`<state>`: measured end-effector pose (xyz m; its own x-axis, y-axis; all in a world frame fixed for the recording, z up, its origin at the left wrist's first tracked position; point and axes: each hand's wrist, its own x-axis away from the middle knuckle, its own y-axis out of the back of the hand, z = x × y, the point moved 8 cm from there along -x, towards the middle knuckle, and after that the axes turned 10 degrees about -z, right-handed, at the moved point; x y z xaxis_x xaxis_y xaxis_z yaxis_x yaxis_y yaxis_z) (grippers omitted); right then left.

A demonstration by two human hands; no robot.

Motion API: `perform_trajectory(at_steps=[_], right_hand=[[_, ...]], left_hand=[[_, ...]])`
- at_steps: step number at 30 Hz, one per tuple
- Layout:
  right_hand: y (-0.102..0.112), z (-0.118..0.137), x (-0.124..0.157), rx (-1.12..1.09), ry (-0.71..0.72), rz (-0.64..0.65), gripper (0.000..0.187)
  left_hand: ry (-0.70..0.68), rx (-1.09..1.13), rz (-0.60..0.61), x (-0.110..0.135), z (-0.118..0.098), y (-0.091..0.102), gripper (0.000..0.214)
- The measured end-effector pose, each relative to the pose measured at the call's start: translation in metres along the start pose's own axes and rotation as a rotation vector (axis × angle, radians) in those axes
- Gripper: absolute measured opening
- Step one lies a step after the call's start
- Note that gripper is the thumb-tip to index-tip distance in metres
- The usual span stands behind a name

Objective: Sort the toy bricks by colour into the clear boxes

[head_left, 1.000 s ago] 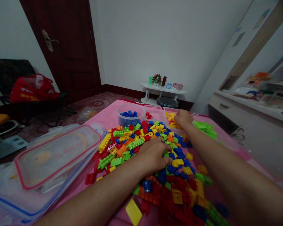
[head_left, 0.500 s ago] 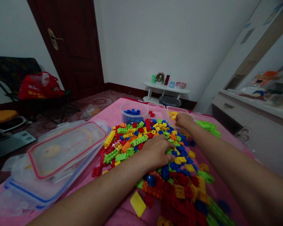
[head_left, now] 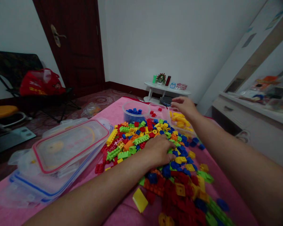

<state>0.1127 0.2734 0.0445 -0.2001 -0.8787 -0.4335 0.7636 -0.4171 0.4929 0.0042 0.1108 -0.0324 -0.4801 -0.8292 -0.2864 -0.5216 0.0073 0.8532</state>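
A heap of small plastic building bricks (head_left: 174, 175) in red, yellow, green, blue and orange covers the pink table (head_left: 108, 110). My left hand (head_left: 158, 152) lies palm down on the heap, fingers curled among the bricks. My right hand (head_left: 184, 105) hovers at the far side, fingers loosely spread, above a clear box of yellow bricks (head_left: 181, 121) and beside a clear box with a few red bricks (head_left: 155, 111). A round clear tub of blue bricks (head_left: 134, 113) stands to the left of those.
Stacked clear container lids (head_left: 68, 147) with red and blue rims lie on the table's left. Beyond stand a dark door (head_left: 77, 47), a folding chair with a red bag (head_left: 41, 83), a low white shelf (head_left: 167, 91) and a white cabinet (head_left: 252, 116) on the right.
My right hand has lifted off the yellow bricks and moved left toward the red-brick box, its fingers spreading. My left hand has stayed on the heap. The camera view has shifted slightly.
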Motion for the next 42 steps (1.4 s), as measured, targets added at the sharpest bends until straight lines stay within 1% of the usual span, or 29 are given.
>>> perform_trajectory(at_steps=[1,2,3,5,7,9,11,13,14,15,17,18,20,22,23,25,28,30,31,33,34,36,38,40,42], right_hand=[[0.002,0.006,0.012,-0.136,-0.005,-0.009,0.018],[0.003,0.011,0.026,-0.218,-0.011,0.007,0.015],[0.004,0.015,0.042,-0.251,-0.015,0.038,0.013],[0.010,0.017,0.077,-0.285,-0.036,0.078,0.013],[0.021,0.014,0.108,-0.300,-0.074,0.072,0.018],[0.036,0.009,0.132,-0.321,-0.127,0.051,0.023],[0.050,0.005,0.146,-0.343,-0.170,0.038,0.026],[0.061,0.007,0.153,-0.339,-0.165,0.058,0.027],[0.064,0.009,0.154,-0.321,-0.140,0.081,0.026],[0.067,0.013,0.155,-0.294,-0.103,0.112,0.025],[0.067,0.020,0.157,-0.233,-0.029,0.193,0.022],[0.065,0.023,0.158,-0.200,0.007,0.242,0.021],[0.057,0.029,0.164,-0.110,0.091,0.355,0.018],[0.047,0.033,0.173,0.009,0.173,0.442,0.016],[0.043,0.035,0.178,0.058,0.203,0.467,0.017],[0.032,0.042,0.189,0.085,0.242,0.474,0.020],[0.013,0.059,0.211,0.042,0.359,0.453,0.040],[0.000,0.068,0.224,0.090,0.459,0.426,0.055],[-0.005,0.070,0.228,0.135,0.494,0.410,0.058],[-0.008,0.069,0.229,0.227,0.520,0.379,0.053],[-0.005,0.068,0.225,0.266,0.519,0.370,0.048],[0.006,0.065,0.216,0.333,0.500,0.378,0.038],[0.024,0.064,0.208,0.392,0.478,0.429,0.034],[0.039,0.063,0.207,0.431,0.465,0.545,0.031],[0.048,0.061,0.213,0.455,0.456,0.697,0.025]], left_hand=[[-0.005,0.001,-0.006,0.000,0.000,0.000,0.039],[-0.012,0.005,-0.010,0.001,-0.001,0.000,0.039],[-0.019,0.012,-0.015,0.001,-0.001,-0.001,0.039],[-0.024,0.047,-0.025,0.000,-0.001,-0.001,0.037],[-0.011,0.123,-0.028,-0.002,0.001,0.001,0.036],[0.003,0.252,-0.015,-0.005,0.003,0.007,0.035],[0.014,0.408,-0.007,-0.010,0.005,0.018,0.036],[0.025,0.504,-0.055,-0.015,0.011,0.034,0.037],[0.033,0.495,-0.101,-0.017,0.016,0.043,0.037],[0.041,0.440,-0.155,-0.018,0.022,0.051,0.037],[0.050,0.225,-0.238,-0.018,0.033,0.062,0.036],[0.060,0.100,-0.253,-0.016,0.038,0.064,0.036],[0.087,-0.115,-0.244,-0.014,0.048,0.061,0.037],[0.116,-0.256,-0.224,-0.011,0.057,0.055,0.040],[0.125,-0.307,-0.223,-0.010,0.059,0.052,0.042],[0.121,-0.389,-0.227,-0.010,0.062,0.049,0.041],[0.095,-0.462,-0.200,-0.012,0.064,0.045,0.036],[0.096,-0.482,-0.178,-0.013,0.068,0.044,0.034],[0.098,-0.480,-0.178,-0.014,0.070,0.044,0.033],[0.096,-0.445,-0.187,-0.013,0.071,0.047,0.032],[0.088,-0.408,-0.184,-0.013,0.070,0.049,0.030],[0.062,-0.311,-0.171,-0.013,0.065,0.054,0.027],[0.024,-0.215,-0.159,-0.012,0.053,0.063,0.025],[-0.021,-0.128,-0.124,-0.008,0.037,0.073,0.024],[-0.051,-0.025,-0.010,-0.002,0.020,0.075,0.023]])
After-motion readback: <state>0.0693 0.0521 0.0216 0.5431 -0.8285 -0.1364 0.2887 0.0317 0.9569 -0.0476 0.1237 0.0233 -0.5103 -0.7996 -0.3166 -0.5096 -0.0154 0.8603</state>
